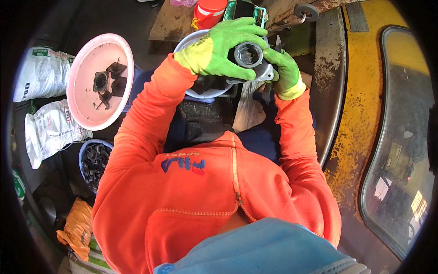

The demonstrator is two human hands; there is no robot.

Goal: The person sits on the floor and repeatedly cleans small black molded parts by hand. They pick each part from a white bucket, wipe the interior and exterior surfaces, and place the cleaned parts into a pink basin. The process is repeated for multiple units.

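two gloved hands meet over our lap, both closed on one grey metal part point(250, 57) with a round open mouth facing up at us. our left hand point(228, 48) wraps over its near and left side, fingers curled across the top; our right hand point(285, 68) pinches it from the right, thumb against the rim. so the part sits between the two palms, held above a white bowl point(194, 43) that rests on our knees, not lying in it.

as for progress, we judge the work is midway: to our left a pink basin point(98, 82) holds only a few dark pieces point(109, 82), while a blue bowl point(93, 160) lower down is full of similar dark pieces, so much seems left to handle.

farther out, beyond the hands, stand a red container point(210, 13) and a teal-framed item on a worn board point(169, 23). white sacks point(43, 75) lie at the far left.
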